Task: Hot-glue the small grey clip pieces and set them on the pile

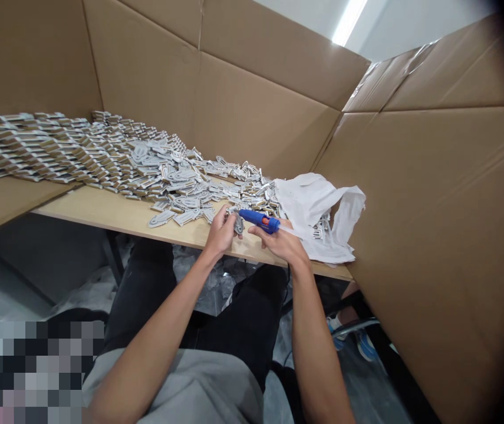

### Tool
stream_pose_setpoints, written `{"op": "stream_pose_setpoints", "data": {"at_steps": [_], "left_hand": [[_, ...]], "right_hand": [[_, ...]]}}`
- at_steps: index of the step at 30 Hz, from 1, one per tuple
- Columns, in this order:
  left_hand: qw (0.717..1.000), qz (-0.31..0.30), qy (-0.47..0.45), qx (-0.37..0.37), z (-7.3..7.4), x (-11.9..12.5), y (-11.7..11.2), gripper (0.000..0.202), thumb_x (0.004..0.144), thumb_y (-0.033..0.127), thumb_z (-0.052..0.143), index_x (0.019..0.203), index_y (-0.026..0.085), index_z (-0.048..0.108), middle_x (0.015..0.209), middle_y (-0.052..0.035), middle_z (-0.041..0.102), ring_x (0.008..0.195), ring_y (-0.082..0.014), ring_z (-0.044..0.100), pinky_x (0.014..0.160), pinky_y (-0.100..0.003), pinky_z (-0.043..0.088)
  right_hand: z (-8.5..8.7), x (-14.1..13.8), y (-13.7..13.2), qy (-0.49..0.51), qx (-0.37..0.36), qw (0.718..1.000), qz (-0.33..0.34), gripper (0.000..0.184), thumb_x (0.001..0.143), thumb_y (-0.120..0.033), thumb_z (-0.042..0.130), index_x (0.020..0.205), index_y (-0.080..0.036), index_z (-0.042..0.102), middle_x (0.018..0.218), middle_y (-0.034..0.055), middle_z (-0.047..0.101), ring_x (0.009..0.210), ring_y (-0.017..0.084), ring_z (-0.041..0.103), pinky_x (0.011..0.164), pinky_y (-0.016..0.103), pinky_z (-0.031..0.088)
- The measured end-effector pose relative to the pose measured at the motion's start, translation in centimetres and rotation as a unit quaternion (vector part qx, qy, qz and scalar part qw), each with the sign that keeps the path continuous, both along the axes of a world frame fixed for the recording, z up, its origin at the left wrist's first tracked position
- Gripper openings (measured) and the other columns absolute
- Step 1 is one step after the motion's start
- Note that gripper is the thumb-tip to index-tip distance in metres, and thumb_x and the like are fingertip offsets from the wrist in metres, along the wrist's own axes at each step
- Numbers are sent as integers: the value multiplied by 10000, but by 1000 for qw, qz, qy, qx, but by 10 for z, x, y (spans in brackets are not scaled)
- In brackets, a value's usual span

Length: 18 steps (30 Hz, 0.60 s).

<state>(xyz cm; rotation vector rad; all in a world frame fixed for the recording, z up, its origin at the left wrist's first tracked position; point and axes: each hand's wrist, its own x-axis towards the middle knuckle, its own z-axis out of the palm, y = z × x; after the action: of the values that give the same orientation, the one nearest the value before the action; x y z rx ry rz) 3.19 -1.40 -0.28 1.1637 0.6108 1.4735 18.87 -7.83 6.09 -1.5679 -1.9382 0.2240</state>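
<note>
My left hand (221, 231) is closed on a small grey plastic piece (238, 225) with an oval outline, held just above the table's front edge. My right hand (285, 241) grips a blue glue gun (258, 219) with an orange part in its body. Its nozzle points left and is at the grey piece; whether they touch I cannot tell. A pale stick extends from the gun's rear. Beyond both hands lies a loose heap of similar grey pieces (185, 176).
Stacked rows of pieces (48, 147) fill the table's left side. A crumpled white plastic bag (318, 206) with pieces in it lies at the right. Cardboard walls (269, 100) enclose the back and right of the wooden table (101, 207). Another person's shoes (366, 344) show below.
</note>
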Motion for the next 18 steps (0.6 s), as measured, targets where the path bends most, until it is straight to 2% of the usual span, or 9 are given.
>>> {"op": "stream_pose_setpoints", "data": {"at_steps": [10,13,16,18], "left_hand": [[998,26,45,29,-7,-3,5,184,893,362,597,832,221,496,667,37,539,542,-114,553,507,-208,470],[998,35,51,-6,-6,-3,3,177,884,371,602,857,221,513,696,39,534,540,-102,536,483,-188,430],[999,14,31,-22,-6,-3,2,190,871,389,611,876,217,530,735,34,552,548,-95,511,458,-173,365],[999,14,42,2,-7,-3,3,213,857,402,635,842,204,556,708,33,542,541,-93,479,462,-177,349]], "right_hand": [[2,-11,-4,-29,29,999,30,413,947,-600,572,788,-225,642,683,12,663,694,189,640,678,254,417],[2,-16,-4,-46,89,994,42,406,958,-572,575,773,-215,629,802,42,688,775,190,641,733,260,426],[4,-18,-7,-3,186,982,-15,416,942,-589,584,775,-210,617,805,59,675,772,195,622,754,279,444],[7,-15,-11,43,216,973,-70,424,930,-617,581,812,-214,632,747,50,656,728,199,613,732,291,458]]}}
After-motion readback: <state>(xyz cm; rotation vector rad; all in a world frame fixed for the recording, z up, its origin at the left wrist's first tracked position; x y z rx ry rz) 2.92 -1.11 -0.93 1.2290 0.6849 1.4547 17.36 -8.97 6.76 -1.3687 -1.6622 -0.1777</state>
